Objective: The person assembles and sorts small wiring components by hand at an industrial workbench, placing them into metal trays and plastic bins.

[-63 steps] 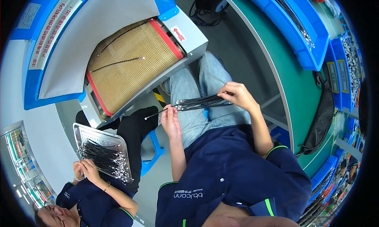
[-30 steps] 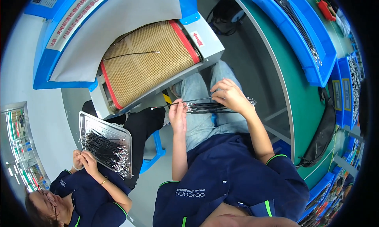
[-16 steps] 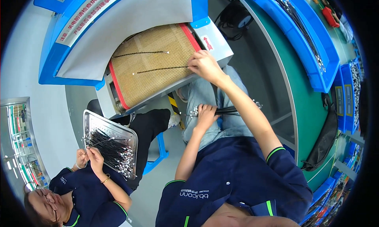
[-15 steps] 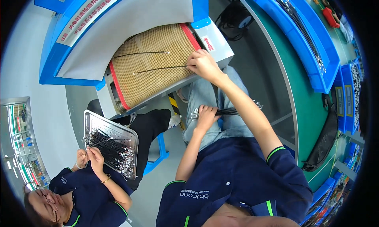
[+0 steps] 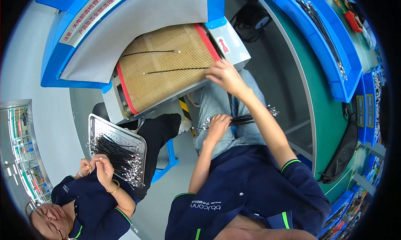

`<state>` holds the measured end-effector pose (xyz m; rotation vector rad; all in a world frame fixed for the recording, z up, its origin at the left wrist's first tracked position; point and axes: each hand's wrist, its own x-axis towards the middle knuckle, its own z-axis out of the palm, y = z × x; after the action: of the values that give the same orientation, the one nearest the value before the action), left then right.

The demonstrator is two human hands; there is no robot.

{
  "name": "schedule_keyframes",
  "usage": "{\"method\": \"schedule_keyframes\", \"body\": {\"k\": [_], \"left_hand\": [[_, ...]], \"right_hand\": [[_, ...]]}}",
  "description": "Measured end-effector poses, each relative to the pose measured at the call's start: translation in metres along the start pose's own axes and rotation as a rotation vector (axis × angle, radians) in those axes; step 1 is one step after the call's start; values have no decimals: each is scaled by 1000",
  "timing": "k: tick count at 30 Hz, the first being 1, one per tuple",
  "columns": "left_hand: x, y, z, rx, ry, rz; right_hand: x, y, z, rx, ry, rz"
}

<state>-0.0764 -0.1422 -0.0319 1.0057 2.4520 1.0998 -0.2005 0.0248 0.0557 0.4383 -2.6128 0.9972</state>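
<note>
Across my lap lies a bundle of thin black cables (image 5: 242, 120) with silvery connector ends, and my left hand (image 5: 219, 126) is closed around its left part. My right hand (image 5: 227, 78) is at the right edge of the mesh conveyor belt (image 5: 167, 89), thumb and fingers apart. One black cable (image 5: 177, 69) lies flat on the belt, its right end close to my right fingertips; whether they touch I cannot tell. Farther back, a second black cable (image 5: 152, 52) rests on the belt, roughly parallel to the first.
A blue-framed machine (image 5: 215, 8) with a pale curtain (image 5: 146, 16) stands over the belt. At left, a seated co-worker handles something small beside a metal tray (image 5: 144, 150) of black cables. Blue bins (image 5: 342, 83) of cables stand on the green table (image 5: 298, 44) at right.
My right hand has moved slightly right and its fingers have parted from the nearer cable, which stays on the belt. My left hand keeps its hold on the bundle.
</note>
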Motion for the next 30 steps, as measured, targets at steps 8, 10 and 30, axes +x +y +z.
{"method": "schedule_keyframes", "body": {"k": [8,10,30], "left_hand": [[15,24,26,-33,116,11],[18,36,27,-24,95,1],[27,95,20,-357,2,-251]], "right_hand": [[-163,23,-54,220,-449,313],[-183,25,-68,301,-521,451],[-203,25,-109,269,-182,142]]}}
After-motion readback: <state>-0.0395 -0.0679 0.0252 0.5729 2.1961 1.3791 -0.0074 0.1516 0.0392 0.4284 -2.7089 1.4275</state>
